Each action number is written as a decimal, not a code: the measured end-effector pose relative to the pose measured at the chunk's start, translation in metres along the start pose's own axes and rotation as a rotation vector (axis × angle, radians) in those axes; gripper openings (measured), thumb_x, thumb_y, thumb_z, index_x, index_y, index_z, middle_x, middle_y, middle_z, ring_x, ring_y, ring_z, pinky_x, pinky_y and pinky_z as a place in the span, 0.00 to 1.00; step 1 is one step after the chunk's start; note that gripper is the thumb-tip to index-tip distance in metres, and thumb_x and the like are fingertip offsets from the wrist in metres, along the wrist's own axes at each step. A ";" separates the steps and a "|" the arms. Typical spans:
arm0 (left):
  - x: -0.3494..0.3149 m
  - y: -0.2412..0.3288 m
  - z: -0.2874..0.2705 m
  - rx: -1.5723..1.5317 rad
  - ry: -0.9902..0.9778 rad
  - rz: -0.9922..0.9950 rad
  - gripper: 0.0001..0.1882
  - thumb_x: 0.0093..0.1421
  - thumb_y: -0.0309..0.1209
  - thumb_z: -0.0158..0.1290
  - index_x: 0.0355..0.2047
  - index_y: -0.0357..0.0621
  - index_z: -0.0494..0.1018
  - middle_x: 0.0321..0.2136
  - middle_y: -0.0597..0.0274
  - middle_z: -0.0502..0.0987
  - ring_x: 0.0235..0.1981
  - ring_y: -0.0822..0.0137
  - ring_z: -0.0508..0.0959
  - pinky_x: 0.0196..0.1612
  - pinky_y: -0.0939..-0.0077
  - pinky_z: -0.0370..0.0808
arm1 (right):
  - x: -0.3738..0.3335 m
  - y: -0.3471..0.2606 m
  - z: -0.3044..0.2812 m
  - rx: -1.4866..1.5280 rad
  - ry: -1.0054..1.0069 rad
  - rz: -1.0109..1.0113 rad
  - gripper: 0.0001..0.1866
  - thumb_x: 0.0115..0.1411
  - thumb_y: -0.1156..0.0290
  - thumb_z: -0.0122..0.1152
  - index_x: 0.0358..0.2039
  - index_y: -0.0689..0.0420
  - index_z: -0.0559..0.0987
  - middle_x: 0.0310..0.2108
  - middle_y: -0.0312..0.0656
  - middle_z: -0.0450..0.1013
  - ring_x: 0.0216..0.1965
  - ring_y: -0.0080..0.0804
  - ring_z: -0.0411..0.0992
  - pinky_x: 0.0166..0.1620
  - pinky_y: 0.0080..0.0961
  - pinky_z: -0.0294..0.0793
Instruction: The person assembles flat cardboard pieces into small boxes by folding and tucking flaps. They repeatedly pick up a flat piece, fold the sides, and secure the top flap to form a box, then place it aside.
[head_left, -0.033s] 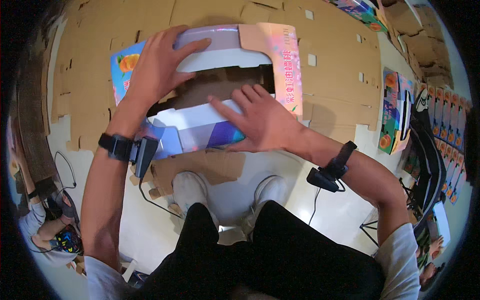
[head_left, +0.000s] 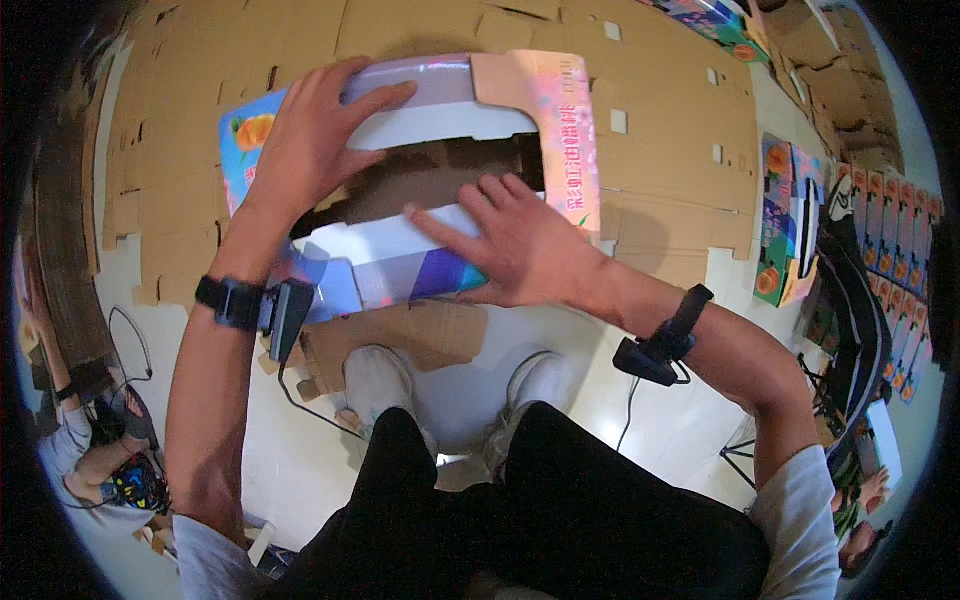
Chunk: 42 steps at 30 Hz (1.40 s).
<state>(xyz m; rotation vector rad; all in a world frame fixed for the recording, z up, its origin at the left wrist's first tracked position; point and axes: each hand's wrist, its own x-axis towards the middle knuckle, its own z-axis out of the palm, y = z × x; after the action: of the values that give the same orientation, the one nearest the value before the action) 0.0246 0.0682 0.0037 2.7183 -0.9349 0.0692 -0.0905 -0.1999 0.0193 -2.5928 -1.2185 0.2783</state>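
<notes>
A printed cardboard carton in peach, blue and purple lies in front of me, with a cut-out opening in the top and a dim brown inside. My left hand lies over its left end, fingers spread and the thumb at the opening; some fingertips reach the far edge. At the near side, my right hand clasps the wall, its fingers over the white flap and the thumb low on the outside. Clear plastic-like film glints along the far side.
Flattened brown cardboard spreads under the carton. To the right stands a similar printed carton, beside a dark bag-like item and rows of printed cartons. Cables hang from my wrist straps. Other people are at the lower left and lower right.
The carton has shifted very slightly to the left in view, with both hands staying on it. Their grip looks the same.
</notes>
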 end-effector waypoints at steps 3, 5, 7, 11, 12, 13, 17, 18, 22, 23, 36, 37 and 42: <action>-0.004 0.020 -0.019 -0.044 -0.045 -0.010 0.40 0.50 0.33 0.74 0.66 0.67 0.77 0.67 0.52 0.72 0.67 0.45 0.71 0.71 0.52 0.69 | -0.012 -0.014 -0.015 -0.051 -0.100 -0.024 0.53 0.57 0.48 0.76 0.81 0.31 0.60 0.47 0.50 0.69 0.50 0.49 0.69 0.55 0.45 0.70; -0.008 0.033 -0.030 -0.129 -0.019 -0.025 0.38 0.52 0.32 0.73 0.65 0.63 0.78 0.68 0.52 0.71 0.68 0.45 0.70 0.73 0.52 0.68 | -0.036 -0.014 -0.028 -0.001 -0.150 0.015 0.54 0.56 0.51 0.77 0.81 0.32 0.60 0.48 0.50 0.69 0.50 0.49 0.69 0.54 0.45 0.70; -0.013 0.035 -0.041 -0.262 0.074 -0.018 0.34 0.55 0.30 0.71 0.64 0.58 0.79 0.69 0.52 0.71 0.70 0.44 0.70 0.74 0.52 0.66 | -0.060 -0.004 -0.036 0.010 -0.136 0.041 0.52 0.55 0.53 0.77 0.79 0.36 0.64 0.50 0.52 0.70 0.50 0.50 0.69 0.54 0.47 0.70; -0.031 0.007 -0.040 -0.277 0.251 -0.179 0.22 0.67 0.28 0.62 0.62 0.48 0.79 0.69 0.51 0.70 0.72 0.46 0.67 0.75 0.53 0.64 | -0.145 0.038 -0.051 -0.109 -0.029 0.336 0.52 0.52 0.52 0.79 0.77 0.41 0.67 0.52 0.56 0.70 0.52 0.55 0.69 0.57 0.51 0.71; -0.039 -0.005 -0.035 -0.252 0.176 -0.261 0.22 0.68 0.29 0.61 0.62 0.48 0.78 0.69 0.50 0.69 0.72 0.46 0.67 0.75 0.53 0.64 | -0.173 0.049 -0.057 -0.108 0.020 0.425 0.52 0.51 0.52 0.79 0.77 0.42 0.68 0.54 0.58 0.70 0.55 0.58 0.69 0.60 0.53 0.71; -0.049 -0.016 -0.027 -0.200 0.114 -0.315 0.22 0.69 0.30 0.61 0.63 0.48 0.77 0.70 0.49 0.68 0.72 0.46 0.66 0.75 0.53 0.64 | -0.203 0.060 -0.063 -0.182 0.042 0.546 0.53 0.51 0.52 0.77 0.78 0.41 0.65 0.57 0.60 0.69 0.57 0.60 0.69 0.62 0.54 0.70; -0.104 -0.060 0.003 -0.220 -0.058 -0.510 0.24 0.71 0.33 0.59 0.66 0.50 0.74 0.72 0.45 0.64 0.74 0.44 0.62 0.75 0.50 0.63 | -0.325 0.106 -0.098 -0.416 0.195 0.961 0.47 0.58 0.53 0.74 0.77 0.45 0.67 0.66 0.64 0.65 0.68 0.67 0.64 0.70 0.57 0.66; -0.121 -0.070 0.006 -0.168 -0.040 -0.508 0.25 0.70 0.33 0.59 0.68 0.52 0.73 0.72 0.45 0.63 0.74 0.43 0.61 0.76 0.49 0.62 | -0.352 0.119 -0.106 -0.465 0.225 1.070 0.43 0.62 0.55 0.72 0.76 0.48 0.68 0.69 0.64 0.64 0.70 0.67 0.63 0.71 0.56 0.66; -0.163 -0.097 0.022 0.076 0.018 -0.537 0.31 0.71 0.34 0.59 0.73 0.60 0.69 0.73 0.45 0.61 0.75 0.40 0.58 0.76 0.46 0.61 | -0.432 0.152 -0.111 -0.654 0.342 1.285 0.30 0.68 0.67 0.64 0.69 0.58 0.73 0.66 0.58 0.68 0.67 0.58 0.68 0.68 0.49 0.71; -0.169 -0.099 0.025 0.161 0.014 -0.604 0.32 0.71 0.35 0.59 0.74 0.63 0.68 0.73 0.45 0.61 0.75 0.40 0.58 0.76 0.45 0.61 | -0.440 0.157 -0.101 -0.579 0.312 1.271 0.26 0.68 0.68 0.64 0.66 0.56 0.75 0.64 0.57 0.70 0.66 0.58 0.69 0.66 0.48 0.72; -0.142 -0.102 -0.005 0.150 0.138 -0.718 0.25 0.76 0.34 0.52 0.70 0.48 0.63 0.60 0.38 0.74 0.52 0.35 0.82 0.48 0.43 0.83 | -0.314 0.140 -0.021 -0.069 0.229 1.116 0.08 0.66 0.72 0.62 0.44 0.59 0.83 0.42 0.53 0.82 0.45 0.57 0.81 0.49 0.48 0.81; -0.136 -0.107 -0.009 0.250 0.186 -0.698 0.20 0.77 0.36 0.51 0.64 0.43 0.68 0.49 0.37 0.81 0.45 0.33 0.84 0.47 0.42 0.82 | -0.305 0.140 -0.019 -0.071 0.225 1.091 0.08 0.67 0.72 0.62 0.44 0.59 0.83 0.41 0.53 0.82 0.45 0.56 0.82 0.49 0.48 0.81; -0.109 -0.092 -0.044 0.253 -0.009 -0.652 0.16 0.77 0.41 0.50 0.47 0.38 0.76 0.27 0.40 0.81 0.32 0.36 0.84 0.38 0.46 0.80 | -0.269 0.134 -0.018 0.056 0.212 1.132 0.08 0.67 0.73 0.61 0.44 0.60 0.83 0.41 0.52 0.83 0.44 0.52 0.83 0.48 0.45 0.82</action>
<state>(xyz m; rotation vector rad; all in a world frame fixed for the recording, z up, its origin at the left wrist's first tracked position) -0.0031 0.2146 0.0100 3.1120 -0.0031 0.0493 -0.1578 -0.4937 0.0103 -2.8547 0.4133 0.2110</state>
